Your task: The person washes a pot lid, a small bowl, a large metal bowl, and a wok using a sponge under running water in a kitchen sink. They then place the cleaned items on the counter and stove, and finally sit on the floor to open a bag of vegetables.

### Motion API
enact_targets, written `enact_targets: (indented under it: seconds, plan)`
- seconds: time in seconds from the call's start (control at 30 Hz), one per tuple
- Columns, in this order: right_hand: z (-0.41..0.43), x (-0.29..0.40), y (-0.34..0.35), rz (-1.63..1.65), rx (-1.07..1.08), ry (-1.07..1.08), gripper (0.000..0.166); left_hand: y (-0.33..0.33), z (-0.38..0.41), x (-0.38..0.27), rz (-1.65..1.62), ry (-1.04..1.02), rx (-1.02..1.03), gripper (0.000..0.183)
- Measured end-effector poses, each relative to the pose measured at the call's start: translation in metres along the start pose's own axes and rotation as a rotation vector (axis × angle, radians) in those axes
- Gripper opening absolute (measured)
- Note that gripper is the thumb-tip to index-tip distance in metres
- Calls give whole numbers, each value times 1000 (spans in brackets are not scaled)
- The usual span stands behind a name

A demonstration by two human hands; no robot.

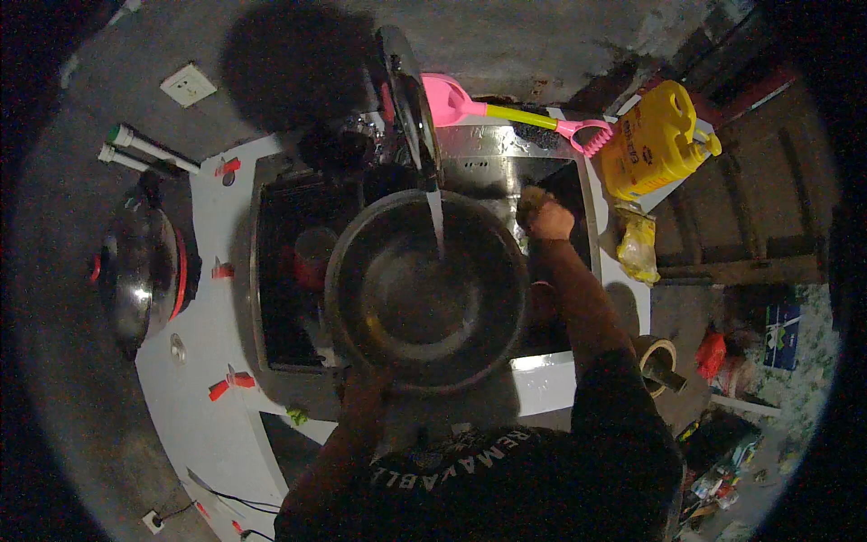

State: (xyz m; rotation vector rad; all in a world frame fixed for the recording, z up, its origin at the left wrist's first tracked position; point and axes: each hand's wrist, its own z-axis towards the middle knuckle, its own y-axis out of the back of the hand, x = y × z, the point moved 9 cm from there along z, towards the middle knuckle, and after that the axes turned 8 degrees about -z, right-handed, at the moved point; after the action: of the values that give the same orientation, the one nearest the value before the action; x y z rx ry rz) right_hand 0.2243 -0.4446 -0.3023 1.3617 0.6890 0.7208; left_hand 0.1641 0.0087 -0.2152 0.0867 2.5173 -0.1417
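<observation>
A large dark wok [427,298] is held over the stainless steel sink [474,142], and a stream of water [438,220] falls into it from the faucet [410,101]. My left hand [366,387], deep in shadow, grips the wok at its near left side; its fingers are hard to make out. To the right of the wok, over the right part of the sink, my right hand [552,221] is closed around a small brownish scrubber [532,202], whose exact kind is unclear. A red vessel [308,264] shows dimly in the left part of the sink.
Behind the sink lies a pink toy shovel [447,101], touching a yellow jug [650,142] at the right. A yellow bag [637,244] rests below the jug. On the left, a lidded pan [139,271] stands beside the white counter [203,325].
</observation>
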Motion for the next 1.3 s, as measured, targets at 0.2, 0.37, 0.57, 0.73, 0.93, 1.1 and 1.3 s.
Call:
enact_targets:
  seconds: [0.2, 0.37, 0.57, 0.73, 0.93, 1.1, 1.3]
  plan:
    - [-67, 70, 79, -14, 153, 330, 40, 14, 59, 46, 232, -147, 268, 39]
    - [-140, 138, 93, -63, 432, 562, 34, 22, 101, 89, 1003, -1039, 386, 33]
    - [-93, 170, 115, 590, 247, 299, 33, -8, 45, 61, -90, -26, 269, 29]
    - [-176, 228, 122, 881, 491, 676, 34, 2, 51, 40, -58, -70, 265, 30]
    - [-205, 195, 100, 209, 698, 859, 36, 39, 44, 10, 7, -199, 151, 31]
    - [-92, 160, 56, 411, 429, 366, 38, 6, 16, 7, 1022, -1132, 305, 26]
    - [-160, 282, 116, 1329, 837, 437, 35, 7, -16, -28, 915, -1231, 224, 24]
